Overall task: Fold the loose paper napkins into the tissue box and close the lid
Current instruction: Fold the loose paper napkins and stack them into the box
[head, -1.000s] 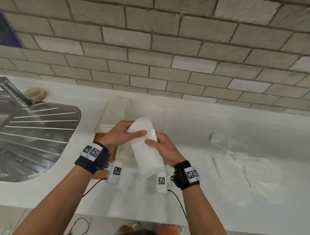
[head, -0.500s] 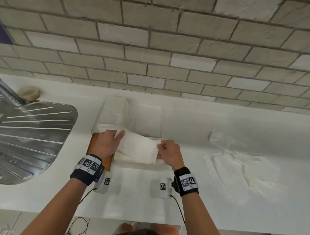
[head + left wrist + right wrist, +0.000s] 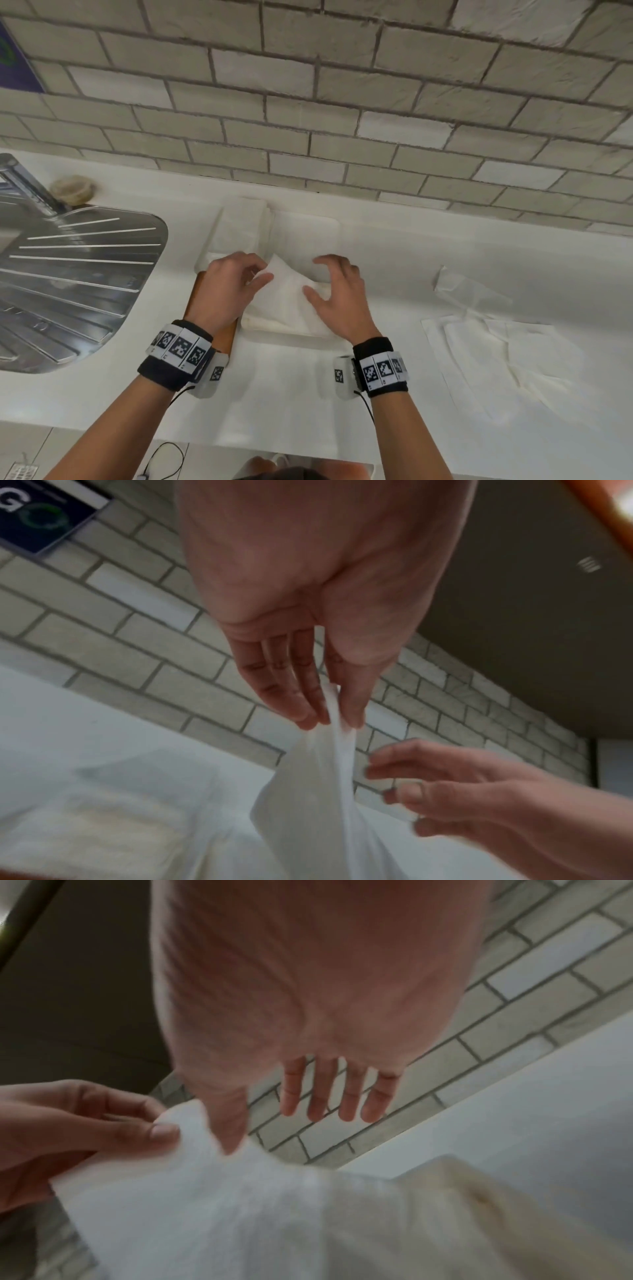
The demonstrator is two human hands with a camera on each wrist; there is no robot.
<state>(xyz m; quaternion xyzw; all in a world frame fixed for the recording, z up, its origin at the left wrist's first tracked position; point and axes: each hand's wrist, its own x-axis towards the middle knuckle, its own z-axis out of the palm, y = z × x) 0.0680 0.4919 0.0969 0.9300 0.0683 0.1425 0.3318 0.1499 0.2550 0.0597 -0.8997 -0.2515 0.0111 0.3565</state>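
Note:
A white paper napkin lies folded over the stack in the tissue box at the middle of the counter. My left hand pinches the napkin's raised left corner between thumb and fingers. My right hand hovers over the napkin's right side with fingers straight and spread; its thumb touches the paper. A brown wooden lid lies under my left wrist, mostly hidden. More loose napkins lie flat to the right.
A steel sink drainer fills the left side. Crumpled clear wrapping sits behind the loose napkins. Pale translucent pieces lie behind the box against the brick wall. The counter's front edge is near my forearms.
Both hands brought the napkin down from above the box onto the stack. My right hand has let go of its end and spread open; the left keeps a corner pinched.

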